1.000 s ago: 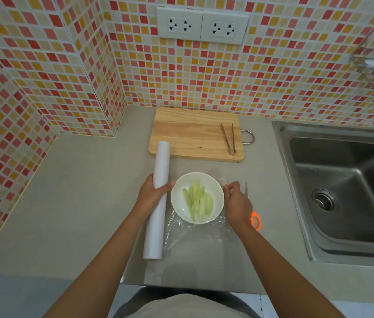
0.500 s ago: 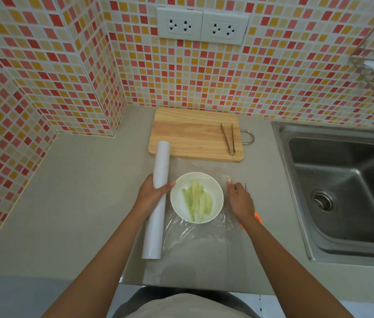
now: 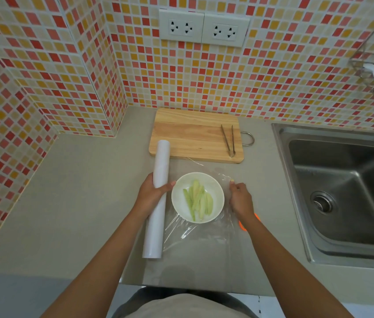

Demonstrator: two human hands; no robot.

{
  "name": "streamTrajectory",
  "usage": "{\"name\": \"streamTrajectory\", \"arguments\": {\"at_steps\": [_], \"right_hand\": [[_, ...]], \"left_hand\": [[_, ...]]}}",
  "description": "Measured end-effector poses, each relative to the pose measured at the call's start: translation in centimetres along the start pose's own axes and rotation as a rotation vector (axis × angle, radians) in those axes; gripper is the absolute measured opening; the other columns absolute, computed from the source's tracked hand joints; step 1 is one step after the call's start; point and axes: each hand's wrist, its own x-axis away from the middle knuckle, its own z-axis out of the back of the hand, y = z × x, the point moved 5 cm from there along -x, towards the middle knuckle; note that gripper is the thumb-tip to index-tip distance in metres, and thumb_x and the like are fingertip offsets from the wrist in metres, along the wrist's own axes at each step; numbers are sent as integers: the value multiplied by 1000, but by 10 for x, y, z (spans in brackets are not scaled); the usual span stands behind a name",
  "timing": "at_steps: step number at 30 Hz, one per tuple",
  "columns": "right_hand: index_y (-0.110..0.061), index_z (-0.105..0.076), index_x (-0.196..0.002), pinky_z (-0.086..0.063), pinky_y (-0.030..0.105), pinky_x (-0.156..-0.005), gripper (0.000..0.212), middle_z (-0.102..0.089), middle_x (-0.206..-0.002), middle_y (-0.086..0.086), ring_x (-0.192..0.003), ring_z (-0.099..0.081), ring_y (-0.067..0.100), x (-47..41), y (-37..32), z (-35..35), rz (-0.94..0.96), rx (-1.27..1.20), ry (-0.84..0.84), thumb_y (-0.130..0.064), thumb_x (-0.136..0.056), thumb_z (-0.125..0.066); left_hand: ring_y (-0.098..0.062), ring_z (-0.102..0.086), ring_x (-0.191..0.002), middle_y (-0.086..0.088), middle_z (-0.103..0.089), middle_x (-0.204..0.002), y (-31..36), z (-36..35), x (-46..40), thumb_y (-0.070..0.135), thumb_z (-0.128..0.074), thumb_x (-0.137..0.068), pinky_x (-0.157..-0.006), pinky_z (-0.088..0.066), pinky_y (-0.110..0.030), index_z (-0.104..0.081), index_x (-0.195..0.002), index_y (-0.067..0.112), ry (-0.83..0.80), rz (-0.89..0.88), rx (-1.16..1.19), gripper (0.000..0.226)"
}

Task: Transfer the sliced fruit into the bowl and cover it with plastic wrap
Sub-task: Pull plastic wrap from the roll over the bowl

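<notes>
Both arms stretched forward; left hand (image 3: 151, 193) curled round in a grip, right hand (image 3: 241, 198) palm down, fingertips pinched.

Grey countertop (image 3: 71, 203), L-shaped into the tiled corner, steel sink (image 3: 342, 191) set into it on the right. Directly on it: wooden cutting board (image 3: 190, 134) at the back by the wall, 1 white roll of plastic wrap (image 3: 157, 203) lying lengthwise with its far end over the board's front-left corner, a clear sheet of wrap (image 3: 204, 237) spread flat to the roll's right, white bowl (image 3: 197, 197) of fruit slices. Orange-handled item (image 3: 242, 226) at the sheet's right edge, mostly hidden.
</notes>
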Motion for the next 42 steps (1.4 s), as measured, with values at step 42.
{"name": "streamTrajectory", "arguments": {"at_steps": [42], "right_hand": [[-12, -64, -122, -35, 42, -112, 34, -65, -123, 2, -121, -56, 18, 45, -39, -35, 260, -449, -47, -19, -102, -37]], "left_hand": [[-17, -62, -76, 1, -66, -92, 10, 7, 1, 29, -80, -74, -63, -48, -27, -62, -109, 17, 4, -29, -19, 41]]}}
